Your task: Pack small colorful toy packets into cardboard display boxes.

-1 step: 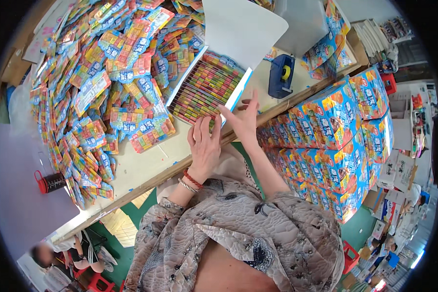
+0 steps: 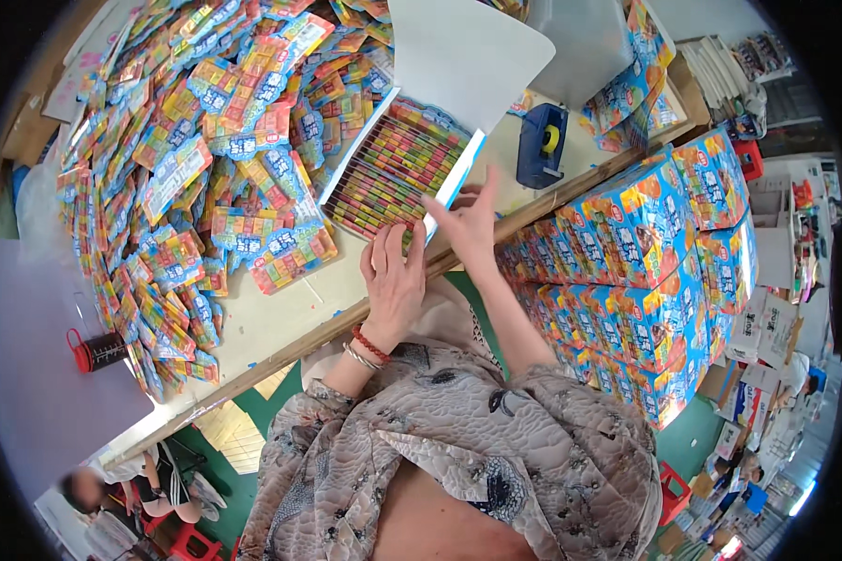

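Observation:
An open white-and-blue cardboard box [image 2: 350, 165] stands on the table, its white lid [image 2: 460, 61] tipped up at the far side. Flat packs of colourful candy [image 2: 419, 150] fill it in a close row. My left hand [image 2: 394, 278] is bent over the box's near edge, fingertips at the last packs; the fingertips are partly hidden. At the box's right wall, my right hand [image 2: 470, 226] has its thumb stretched toward the wall and its fingers spread apart outside it. No pack shows in my right hand.
A big heap of loose candy packs [image 2: 243, 122] covers the table's left. Right of the box stand a blue tape dispenser [image 2: 541, 147] and a translucent bin [image 2: 580, 47]. Printed boxes [image 2: 617, 280] are stacked beside the table edge. A red-lidded bottle [image 2: 94, 352] stands at left.
My right hand has shifted very slightly at the box's right wall. The left hand and the box look the same.

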`<state>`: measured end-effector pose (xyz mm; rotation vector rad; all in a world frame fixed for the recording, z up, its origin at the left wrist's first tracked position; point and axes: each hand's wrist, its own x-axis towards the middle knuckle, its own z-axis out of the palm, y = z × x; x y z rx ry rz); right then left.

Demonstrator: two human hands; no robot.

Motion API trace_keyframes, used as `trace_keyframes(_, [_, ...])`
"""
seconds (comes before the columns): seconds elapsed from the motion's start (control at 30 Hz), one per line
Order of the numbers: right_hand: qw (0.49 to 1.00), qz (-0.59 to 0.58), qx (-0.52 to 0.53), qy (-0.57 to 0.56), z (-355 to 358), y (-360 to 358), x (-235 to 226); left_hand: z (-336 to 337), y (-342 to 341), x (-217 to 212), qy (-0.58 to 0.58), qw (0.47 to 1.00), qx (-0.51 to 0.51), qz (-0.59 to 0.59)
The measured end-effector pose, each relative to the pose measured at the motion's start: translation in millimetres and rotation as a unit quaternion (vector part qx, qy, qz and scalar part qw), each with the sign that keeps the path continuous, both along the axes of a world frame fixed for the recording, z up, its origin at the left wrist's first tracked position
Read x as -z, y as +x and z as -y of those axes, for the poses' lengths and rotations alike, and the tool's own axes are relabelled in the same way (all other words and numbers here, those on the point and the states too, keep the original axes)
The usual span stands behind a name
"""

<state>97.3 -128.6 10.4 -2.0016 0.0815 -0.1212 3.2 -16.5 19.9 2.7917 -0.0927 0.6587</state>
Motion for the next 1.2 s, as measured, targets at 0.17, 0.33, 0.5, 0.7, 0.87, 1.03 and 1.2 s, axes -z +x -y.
trace_keyframes(0.17, [0.988, -0.097, -0.036, 0.114, 26, 80, -11, 6, 7, -2, -0.001, 1.0, 0.007, -0.014])
trace_keyframes(0.33, [0.998, -0.006, -0.053, 0.035, 28, 148, 15, -10, 45, -33, -0.118, 0.989, 0.087, 0.005])
trace_keyframes(0.5, [0.992, 0.067, -0.084, 0.065, 23, 170, 27, -91, 148, 5, -0.418, 0.907, -0.031, 0.042])
trace_keyframes(0.7, [0.974, 0.075, -0.09, 0.193, 7, 154, 13, -112, 189, 31, -0.543, 0.82, 0.121, -0.135])
trace_keyframes(0.87, [0.934, -0.004, -0.159, 0.321, 18, 163, 18, -112, 197, 18, -0.616, 0.766, 0.127, -0.134])
trace_keyframes(1.03, [0.924, -0.017, -0.167, 0.342, 20, 164, 16, -131, 216, 10, -0.572, 0.767, 0.147, -0.252])
trace_keyframes(1.2, [0.944, 0.08, -0.248, 0.201, 29, 165, 17, -128, 216, 8, -0.321, 0.916, 0.237, 0.038])
